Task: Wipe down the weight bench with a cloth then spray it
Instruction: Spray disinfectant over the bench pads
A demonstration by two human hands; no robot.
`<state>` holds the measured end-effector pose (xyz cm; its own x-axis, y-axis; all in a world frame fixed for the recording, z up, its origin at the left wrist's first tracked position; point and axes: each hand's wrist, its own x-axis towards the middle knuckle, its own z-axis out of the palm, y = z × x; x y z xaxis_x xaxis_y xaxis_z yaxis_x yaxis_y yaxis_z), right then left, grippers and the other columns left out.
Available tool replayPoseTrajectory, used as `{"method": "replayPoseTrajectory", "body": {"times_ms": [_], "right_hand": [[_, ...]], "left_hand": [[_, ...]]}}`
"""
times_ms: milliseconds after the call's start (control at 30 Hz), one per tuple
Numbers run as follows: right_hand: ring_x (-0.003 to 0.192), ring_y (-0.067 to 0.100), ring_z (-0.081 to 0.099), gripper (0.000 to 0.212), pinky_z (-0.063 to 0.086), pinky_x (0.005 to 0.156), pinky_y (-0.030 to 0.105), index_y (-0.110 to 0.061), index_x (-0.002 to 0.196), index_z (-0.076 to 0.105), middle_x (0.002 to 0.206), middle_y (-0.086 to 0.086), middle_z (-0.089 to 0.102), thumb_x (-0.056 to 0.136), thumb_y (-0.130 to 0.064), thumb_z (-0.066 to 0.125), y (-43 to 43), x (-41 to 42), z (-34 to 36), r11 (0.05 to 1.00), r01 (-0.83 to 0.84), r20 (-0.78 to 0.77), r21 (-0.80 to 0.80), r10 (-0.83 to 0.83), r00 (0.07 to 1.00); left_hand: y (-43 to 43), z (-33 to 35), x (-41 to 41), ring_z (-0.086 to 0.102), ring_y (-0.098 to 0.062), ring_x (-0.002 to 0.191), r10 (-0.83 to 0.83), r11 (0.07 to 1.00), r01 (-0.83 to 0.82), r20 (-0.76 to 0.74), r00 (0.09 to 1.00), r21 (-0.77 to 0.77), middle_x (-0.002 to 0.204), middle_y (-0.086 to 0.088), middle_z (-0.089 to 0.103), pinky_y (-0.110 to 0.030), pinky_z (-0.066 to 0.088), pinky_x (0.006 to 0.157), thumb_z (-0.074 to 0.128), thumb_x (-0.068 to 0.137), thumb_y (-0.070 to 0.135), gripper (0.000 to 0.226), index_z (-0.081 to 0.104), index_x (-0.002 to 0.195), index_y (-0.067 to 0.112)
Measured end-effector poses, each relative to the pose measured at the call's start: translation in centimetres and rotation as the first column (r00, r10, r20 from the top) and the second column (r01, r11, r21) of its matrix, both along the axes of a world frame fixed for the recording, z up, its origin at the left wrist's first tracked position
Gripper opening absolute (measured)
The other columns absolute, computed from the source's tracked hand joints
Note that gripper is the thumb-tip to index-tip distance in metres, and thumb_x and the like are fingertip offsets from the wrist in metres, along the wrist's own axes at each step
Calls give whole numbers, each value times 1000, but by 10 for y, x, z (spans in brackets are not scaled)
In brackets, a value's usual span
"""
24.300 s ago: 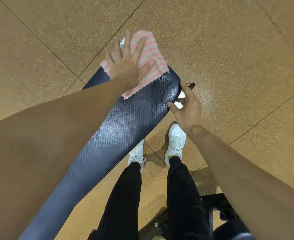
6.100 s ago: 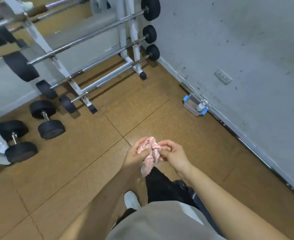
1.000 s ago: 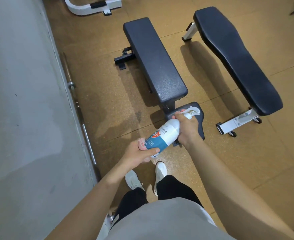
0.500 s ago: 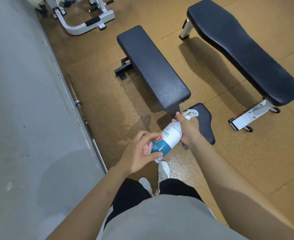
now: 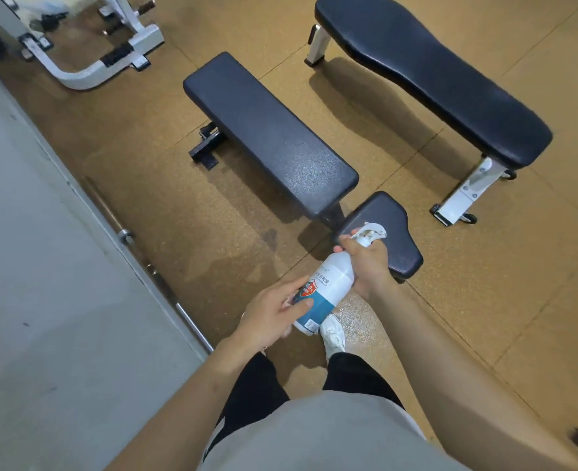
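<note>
The right hand [image 5: 367, 263] grips the neck of a white and blue spray bottle [image 5: 328, 287], its fingers curled just under the white trigger head. The left hand [image 5: 274, 317] holds the bottle's lower end, with the thumb pressed on the label and the fingers wrapped beneath. The bottle lies tilted between the two hands, with its nozzle pointing away from the person.

The black weight bench [image 5: 270, 134] stands on the brown floor [image 5: 484, 300] straight ahead. Its small seat pad [image 5: 396, 232] is just beyond the right hand, under the trigger head, and its long pad runs away up and to the left. A second bench [image 5: 433, 76] with white legs stands apart on the right. A steel bar [image 5: 151, 270] lies along the foot of the grey wall [image 5: 42, 300].
</note>
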<state>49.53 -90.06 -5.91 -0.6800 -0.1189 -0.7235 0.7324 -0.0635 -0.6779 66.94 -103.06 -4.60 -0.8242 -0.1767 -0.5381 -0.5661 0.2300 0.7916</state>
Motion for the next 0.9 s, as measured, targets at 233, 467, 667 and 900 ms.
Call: {"method": "replayPoseTrajectory", "body": {"times_ms": [233, 467, 667, 900], "right_hand": [[69, 16, 69, 21, 61, 71, 38, -19, 100, 58, 88, 5, 68, 91, -7, 72, -30, 19, 10, 966, 258, -15, 34, -257, 966], [77, 18, 71, 23, 62, 80, 42, -21, 105, 59, 102, 3, 72, 91, -9, 74, -35, 35, 37, 902, 429, -45, -47, -431, 901], [65, 15, 68, 21, 59, 64, 35, -18, 92, 55, 84, 5, 66, 90, -13, 76, -46, 38, 45, 864, 503, -18, -19, -504, 864], [76, 19, 74, 33, 62, 75, 43, -19, 112, 60, 99, 4, 73, 86, -11, 80, -64, 10, 42, 787, 608, -1, -104, -612, 791]], "left_hand": [[-57, -1, -1, 55, -2, 130, -273, 962, 273, 36, 961, -4, 143, 25, 52, -40, 51, 107, 89, 65, 53, 103, 33, 151, 51], [-85, 9, -15, 56, 0, 127, -325, 945, 327, -61, 944, 27, 141, 26, 54, -41, 56, 102, 91, 68, 42, 91, 41, 143, 55], [-95, 22, -20, 60, -7, 118, -287, 957, 289, -51, 956, 33, 134, 19, 57, -34, 61, 92, 91, 75, 28, 83, 47, 144, 42], [-122, 21, -62, 60, -3, 122, -311, 949, 311, -8, 950, 48, 134, 19, 59, -33, 60, 94, 93, 70, 32, 85, 50, 143, 39]]}}
